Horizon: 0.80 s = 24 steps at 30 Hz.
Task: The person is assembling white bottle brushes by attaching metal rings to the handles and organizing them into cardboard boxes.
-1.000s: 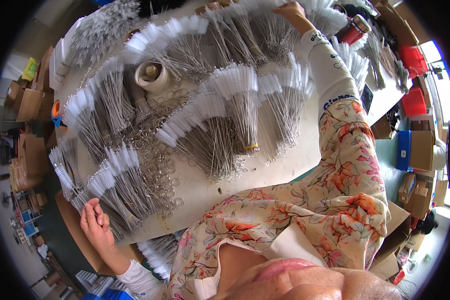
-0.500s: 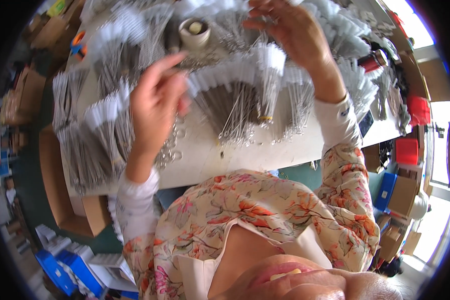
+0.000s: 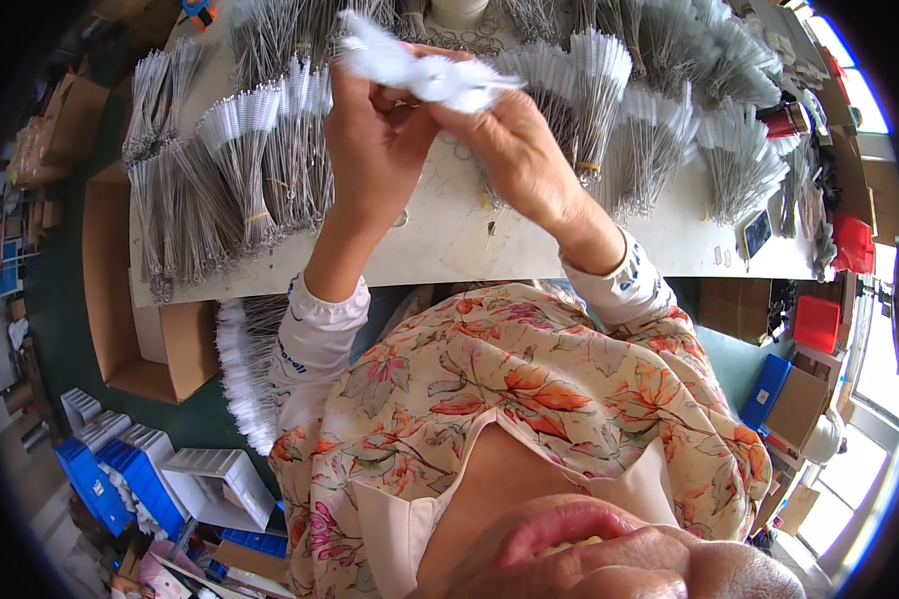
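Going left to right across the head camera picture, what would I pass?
Blue bins → cardboard box → brush bundles → left hand → white brush → right hand → red box

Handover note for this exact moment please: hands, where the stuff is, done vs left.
Left hand: raised over the table, grip closed on one end of a white bristle brush.
Right hand: grip closed on the same brush's other end.
White table: many banded bundles of wire-stem brushes fanned across it, more at right. Open cardboard box left of the table.
Done: bundles lie banded on the table.
Left: the brush in hand is not yet set down.
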{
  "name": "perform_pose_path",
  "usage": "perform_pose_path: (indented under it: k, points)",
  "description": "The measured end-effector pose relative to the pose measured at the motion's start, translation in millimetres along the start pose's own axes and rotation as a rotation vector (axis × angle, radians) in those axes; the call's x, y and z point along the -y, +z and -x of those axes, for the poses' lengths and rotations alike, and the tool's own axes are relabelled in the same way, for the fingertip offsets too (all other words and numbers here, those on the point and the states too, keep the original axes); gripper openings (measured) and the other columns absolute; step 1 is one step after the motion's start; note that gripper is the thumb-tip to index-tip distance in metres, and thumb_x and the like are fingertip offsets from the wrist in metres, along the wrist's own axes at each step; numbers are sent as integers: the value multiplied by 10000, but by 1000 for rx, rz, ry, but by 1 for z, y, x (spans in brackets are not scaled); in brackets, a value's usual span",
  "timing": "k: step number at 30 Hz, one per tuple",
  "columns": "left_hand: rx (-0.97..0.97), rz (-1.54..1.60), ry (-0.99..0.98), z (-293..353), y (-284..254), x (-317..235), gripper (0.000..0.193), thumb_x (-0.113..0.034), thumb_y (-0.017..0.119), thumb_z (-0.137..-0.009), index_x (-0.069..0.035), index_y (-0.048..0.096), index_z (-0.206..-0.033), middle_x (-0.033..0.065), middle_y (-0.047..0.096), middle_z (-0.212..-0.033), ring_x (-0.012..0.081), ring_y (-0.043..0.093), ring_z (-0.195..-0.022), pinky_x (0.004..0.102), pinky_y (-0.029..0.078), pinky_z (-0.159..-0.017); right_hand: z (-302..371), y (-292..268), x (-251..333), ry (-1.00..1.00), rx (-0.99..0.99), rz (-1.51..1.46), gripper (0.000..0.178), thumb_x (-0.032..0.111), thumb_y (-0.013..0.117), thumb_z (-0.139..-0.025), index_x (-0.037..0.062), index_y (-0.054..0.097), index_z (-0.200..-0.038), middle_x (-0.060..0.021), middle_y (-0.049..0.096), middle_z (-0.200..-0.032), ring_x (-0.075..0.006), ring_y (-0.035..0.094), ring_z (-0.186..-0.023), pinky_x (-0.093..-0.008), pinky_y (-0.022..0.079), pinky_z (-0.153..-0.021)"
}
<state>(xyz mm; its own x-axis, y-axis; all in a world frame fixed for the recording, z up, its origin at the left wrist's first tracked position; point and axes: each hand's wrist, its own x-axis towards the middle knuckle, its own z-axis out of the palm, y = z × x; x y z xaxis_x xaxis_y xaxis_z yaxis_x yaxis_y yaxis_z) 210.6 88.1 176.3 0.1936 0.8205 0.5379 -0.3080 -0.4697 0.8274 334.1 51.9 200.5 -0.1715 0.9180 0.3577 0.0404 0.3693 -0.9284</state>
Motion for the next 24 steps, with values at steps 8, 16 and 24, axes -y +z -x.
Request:
perform_pose_path:
  k: [8, 16, 24]
  points:
    - [-172, -401, 465, 11, -22, -12, 167, 57, 553, -825, 73, 471, -970, 135, 426, -1051, 215, 624, -716, 297, 562, -655, 4, -27, -10, 105, -63, 13, 398, 347, 540, -887, 16, 590, -1103, -83, 609, -991, -186, 561, -990, -322, 423, -912]
    - [177, -617, 543, 53, -8, 17, 296, 22, 646, -756, -50, 622, -1042, 125, 483, -1085, 225, 546, -960, 305, 495, -765, 12, -3, -26, 355, -300, -1067, 210, 199, 476, -930, 34, 542, -1041, -20, 609, -788, -104, 559, -668, -244, 490, -621]
    - [86, -129, 191, 30, -23, -19, 685, -210, 678, -750, 31, 330, -1289, 164, 383, -1242, 244, 467, -1075, 371, 414, -870, 35, -19, 8, 344, 268, 198, 147, 52, 527, -839, 42, 652, -916, -48, 655, -796, -91, 601, -734, -230, 470, -617]
